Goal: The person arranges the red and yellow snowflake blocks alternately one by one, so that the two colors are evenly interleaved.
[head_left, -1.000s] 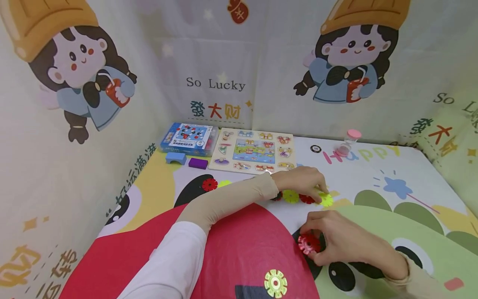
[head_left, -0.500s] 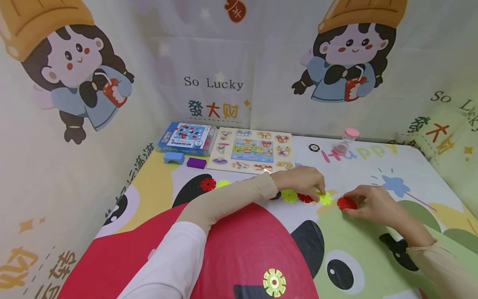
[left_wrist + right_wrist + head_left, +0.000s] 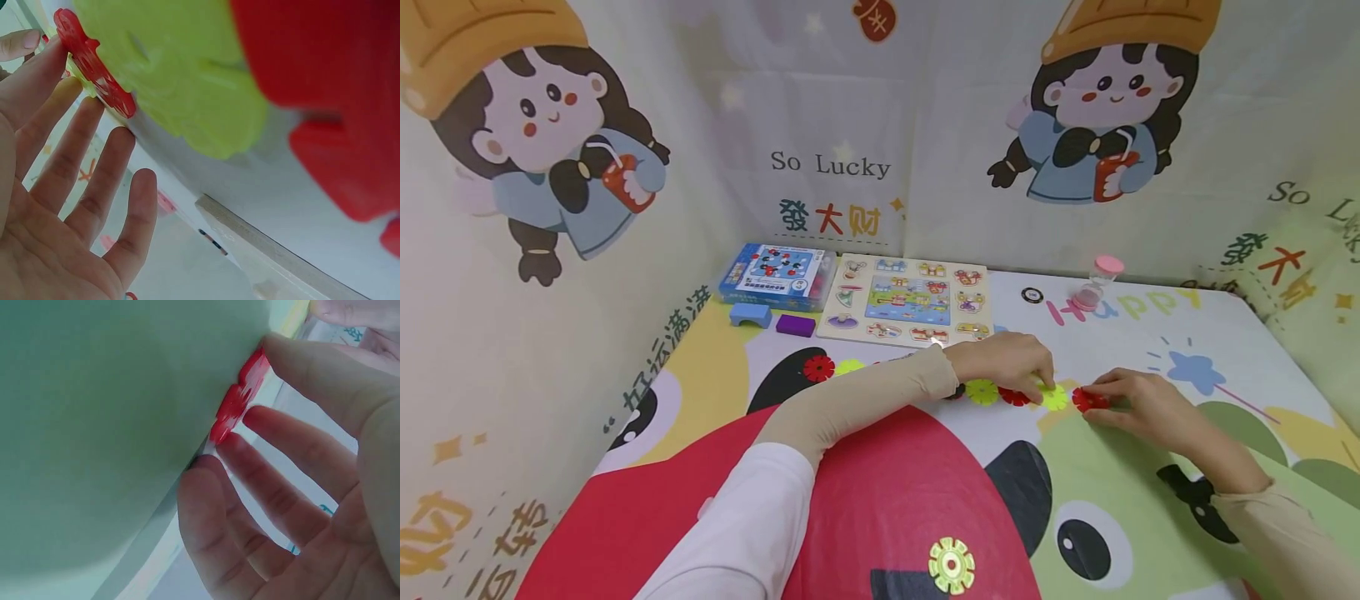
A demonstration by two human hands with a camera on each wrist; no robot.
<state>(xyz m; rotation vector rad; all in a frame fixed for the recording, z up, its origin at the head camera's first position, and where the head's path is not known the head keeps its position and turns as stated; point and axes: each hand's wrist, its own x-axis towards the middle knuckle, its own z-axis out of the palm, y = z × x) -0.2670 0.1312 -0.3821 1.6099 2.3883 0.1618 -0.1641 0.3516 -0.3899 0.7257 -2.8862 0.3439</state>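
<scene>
A row of red and yellow-green snowflake discs runs across the table, its middle hidden behind my left forearm. My left hand [image 3: 1003, 364] pinches the yellow-green disc [image 3: 1056, 398] at the row's right end; a red disc [image 3: 1015, 398] lies just left of it. With thumb and fingertips, my right hand [image 3: 1150, 408] grips another red disc [image 3: 1084, 401], its edge close beside that yellow-green one. In the right wrist view this red disc [image 3: 234, 403] lies flat at the table surface. A red disc [image 3: 818, 368] marks the row's left end.
Nearer me lies a single yellow disc [image 3: 952, 566]. Along the back stand a boxed set [image 3: 778, 276], a wooden puzzle board [image 3: 835, 327] and a small hourglass [image 3: 1096, 283]. Blue [image 3: 750, 314] and purple blocks [image 3: 795, 325] sit at the left; a round black-and-white chip [image 3: 1032, 295] lies near the hourglass.
My right hand has carried the red disc from the near side up to the right end of the row, then slightly left toward the yellow-green disc. My left hand has stayed in place.
</scene>
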